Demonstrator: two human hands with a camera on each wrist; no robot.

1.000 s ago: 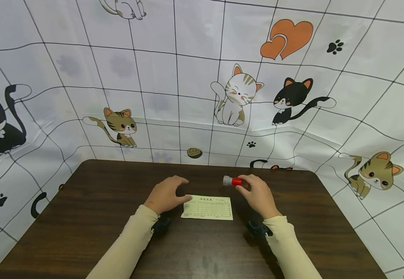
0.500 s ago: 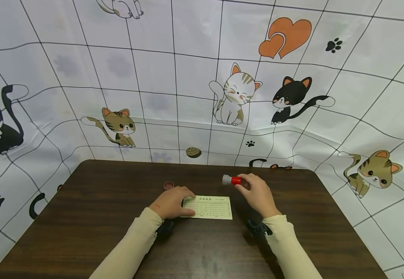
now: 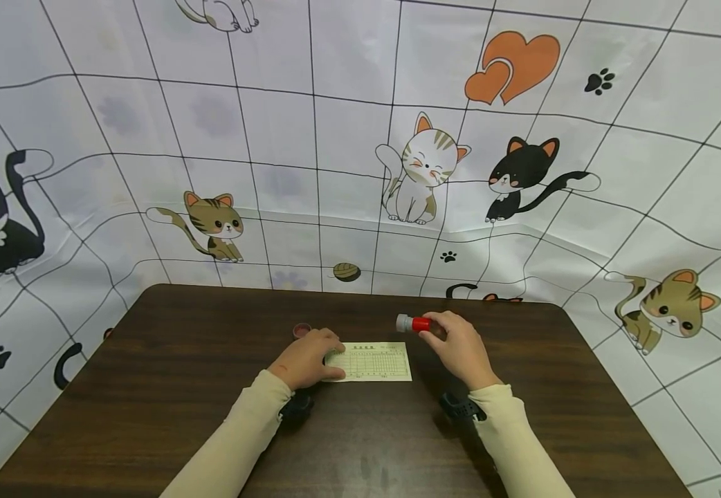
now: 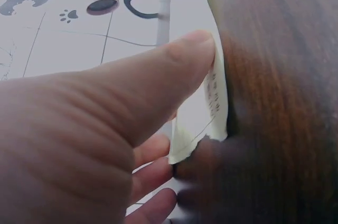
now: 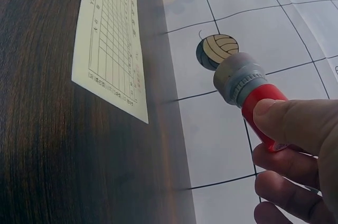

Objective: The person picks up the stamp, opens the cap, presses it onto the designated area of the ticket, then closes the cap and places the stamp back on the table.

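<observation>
Head view: my left hand grips pale-yellow rectangular paper, my right a red-grey cylinder, towards the brown table's far edge

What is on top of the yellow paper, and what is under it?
A printed grid shows on the yellow paper; the left hand covers part of its left end. The table shows around it, but whatever lies beneath is covered.

There is room to pass on the near side of the slip, but the left hand blocks its left end, the disc lies beyond its far-left corner, and the stamp and right hand obstruct its right.
</observation>
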